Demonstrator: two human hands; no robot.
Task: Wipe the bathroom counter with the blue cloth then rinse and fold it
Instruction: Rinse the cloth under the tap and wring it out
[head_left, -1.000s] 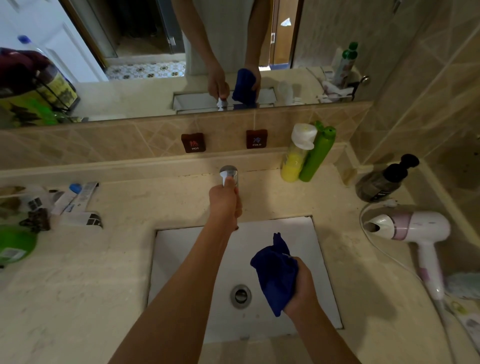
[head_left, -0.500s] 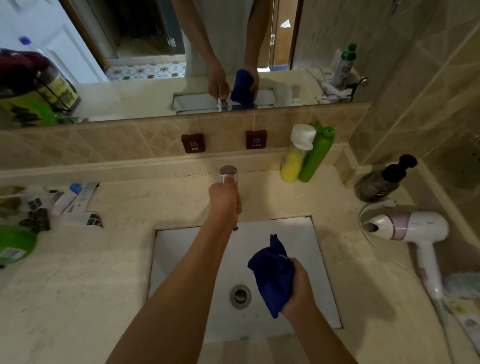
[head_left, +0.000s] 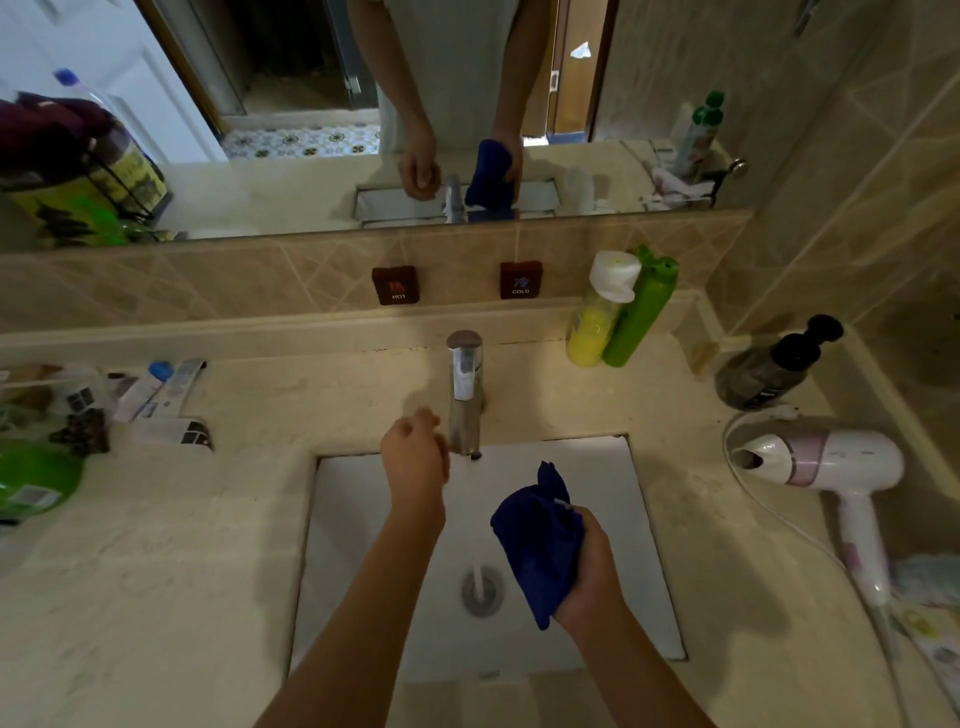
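Note:
The bunched blue cloth (head_left: 535, 540) hangs over the white sink (head_left: 363, 519), gripped from the right by my right hand (head_left: 589, 566). A chrome tap (head_left: 465, 395) stands behind the sink, and a thin stream of water (head_left: 475, 530) falls from its spout to the drain (head_left: 482, 592), just left of the cloth. My left hand (head_left: 415, 457) hovers beside the spout on its left with fingers loosely curled and nothing in it. The beige counter (head_left: 156, 571) surrounds the sink.
Yellow and green bottles (head_left: 618, 312) lean on the back ledge. A dark pump bottle (head_left: 774, 364) and a white hairdryer (head_left: 826, 462) with its cord lie to the right. Tubes and packets (head_left: 150, 400) crowd the left counter. Hot and cold labels (head_left: 396, 285) sit on the tiles.
My left hand has come off the tap's top and dropped back beside the spout. Water now runs from the tap. The cloth has barely moved.

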